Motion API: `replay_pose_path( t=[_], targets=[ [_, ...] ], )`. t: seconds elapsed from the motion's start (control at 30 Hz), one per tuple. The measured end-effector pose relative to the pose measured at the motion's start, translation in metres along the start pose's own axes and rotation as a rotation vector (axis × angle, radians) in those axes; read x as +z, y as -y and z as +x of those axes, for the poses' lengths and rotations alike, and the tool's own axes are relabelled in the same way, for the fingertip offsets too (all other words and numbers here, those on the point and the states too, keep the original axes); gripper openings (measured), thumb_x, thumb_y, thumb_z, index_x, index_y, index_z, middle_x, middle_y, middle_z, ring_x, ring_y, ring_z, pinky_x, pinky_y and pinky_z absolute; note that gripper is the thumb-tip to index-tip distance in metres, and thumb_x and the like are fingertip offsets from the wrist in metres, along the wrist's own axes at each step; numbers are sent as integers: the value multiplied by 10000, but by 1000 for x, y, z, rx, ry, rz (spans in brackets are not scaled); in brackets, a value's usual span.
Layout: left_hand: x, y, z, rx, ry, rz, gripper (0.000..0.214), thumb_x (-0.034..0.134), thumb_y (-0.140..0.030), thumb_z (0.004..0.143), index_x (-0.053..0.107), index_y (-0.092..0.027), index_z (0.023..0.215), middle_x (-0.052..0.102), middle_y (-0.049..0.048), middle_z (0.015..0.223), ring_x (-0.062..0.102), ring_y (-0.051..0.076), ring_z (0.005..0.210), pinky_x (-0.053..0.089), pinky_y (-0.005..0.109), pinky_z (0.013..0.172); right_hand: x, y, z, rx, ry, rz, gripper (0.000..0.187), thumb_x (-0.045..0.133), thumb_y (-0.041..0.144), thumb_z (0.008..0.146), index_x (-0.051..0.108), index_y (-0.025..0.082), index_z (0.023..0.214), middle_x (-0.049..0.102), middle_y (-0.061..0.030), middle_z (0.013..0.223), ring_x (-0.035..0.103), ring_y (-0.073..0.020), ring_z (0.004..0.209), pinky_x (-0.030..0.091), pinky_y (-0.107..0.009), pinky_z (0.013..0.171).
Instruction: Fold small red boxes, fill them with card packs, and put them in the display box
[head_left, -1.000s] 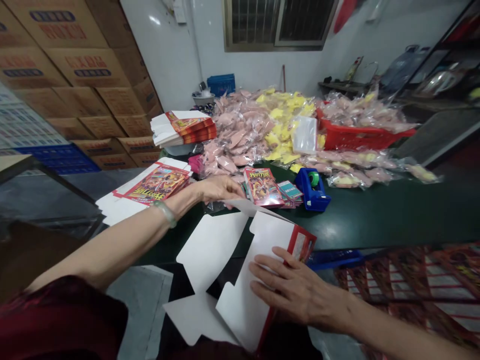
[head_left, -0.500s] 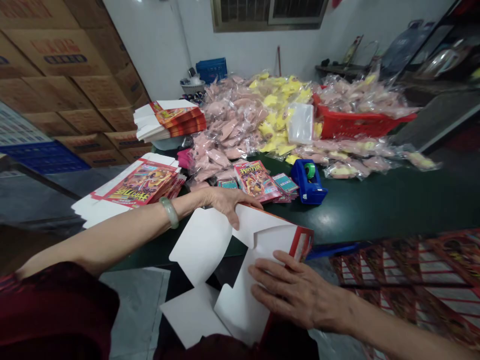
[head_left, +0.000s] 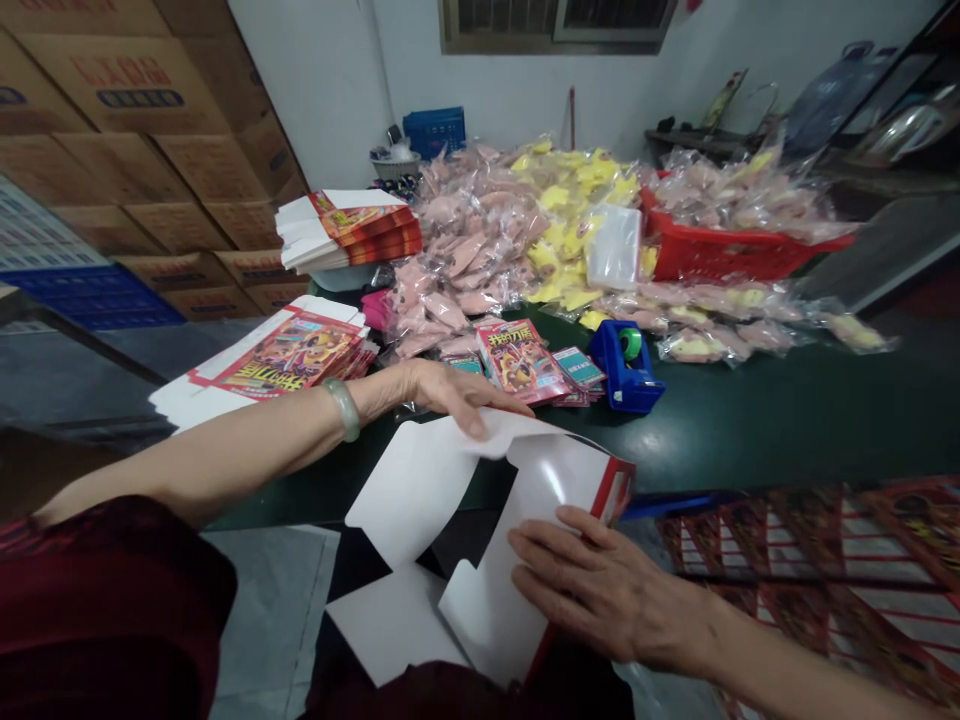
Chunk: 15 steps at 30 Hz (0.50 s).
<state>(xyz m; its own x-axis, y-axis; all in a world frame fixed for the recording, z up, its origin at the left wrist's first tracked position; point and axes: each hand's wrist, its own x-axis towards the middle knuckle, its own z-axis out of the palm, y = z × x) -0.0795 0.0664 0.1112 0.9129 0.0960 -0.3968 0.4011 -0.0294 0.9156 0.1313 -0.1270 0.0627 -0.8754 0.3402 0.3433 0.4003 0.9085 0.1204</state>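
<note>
A partly folded carton (head_left: 559, 475), white inside with a red printed outer face, lies across my lap against the table's front edge. Its loose flaps spread left and down. My left hand (head_left: 457, 395) pinches the far edge of the carton, thumb on the white side and fingers behind it. On the near right panel my right hand (head_left: 592, 580) lies flat, fingers stretched over the white surface. Just beyond the carton are a red printed box (head_left: 521, 362), small teal-and-pink card packs (head_left: 577, 368) and a blue tape dispenser (head_left: 630, 370) with green tape.
Flat printed cartons (head_left: 292, 350) are stacked at the left, with another carton stack (head_left: 367, 225) behind. Bagged pink and yellow pieces (head_left: 480, 235) cover the green table (head_left: 750, 420). A red basket (head_left: 742, 255) holds more. Printed boxes (head_left: 795, 530) stand in rows at lower right.
The carton's far panel has bent and tilted over under my left hand, its inner edge now curved. My right hand stays on the near panel. The whole view has shifted slightly.
</note>
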Motion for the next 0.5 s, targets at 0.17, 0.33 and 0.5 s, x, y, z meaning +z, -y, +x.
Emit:
replay_pose_path(
  t=[0.17, 0.33, 0.5],
  targets=[
    [4, 8, 12, 12, -190, 15, 613, 718, -491, 598, 602, -156, 1098, 653, 76, 1021, 590, 216, 887, 447, 292, 753, 0, -1, 1, 5, -32, 5, 241, 411, 161, 915, 606, 159, 1058, 633, -64, 1152, 489, -178, 1131, 343, -346, 992],
    [2, 7, 23, 38, -197, 412, 603, 782, -260, 522, 602, -233, 1097, 633, 17, 1034, 574, 193, 874, 444, 267, 727, 1, 0, -2, 3, -35, -6, 269, 382, 169, 921, 607, 167, 1068, 644, -52, 1126, 493, -177, 1124, 331, -343, 1000],
    [6, 3, 26, -17, -192, 622, 551, 739, -233, 564, 609, -203, 1099, 646, 22, 972, 580, 195, 847, 431, 255, 696, 3, 0, -4, 26, -52, -10, 265, 388, 163, 915, 615, 159, 1052, 654, -69, 1086, 494, -176, 1127, 344, -363, 998]
  ],
)
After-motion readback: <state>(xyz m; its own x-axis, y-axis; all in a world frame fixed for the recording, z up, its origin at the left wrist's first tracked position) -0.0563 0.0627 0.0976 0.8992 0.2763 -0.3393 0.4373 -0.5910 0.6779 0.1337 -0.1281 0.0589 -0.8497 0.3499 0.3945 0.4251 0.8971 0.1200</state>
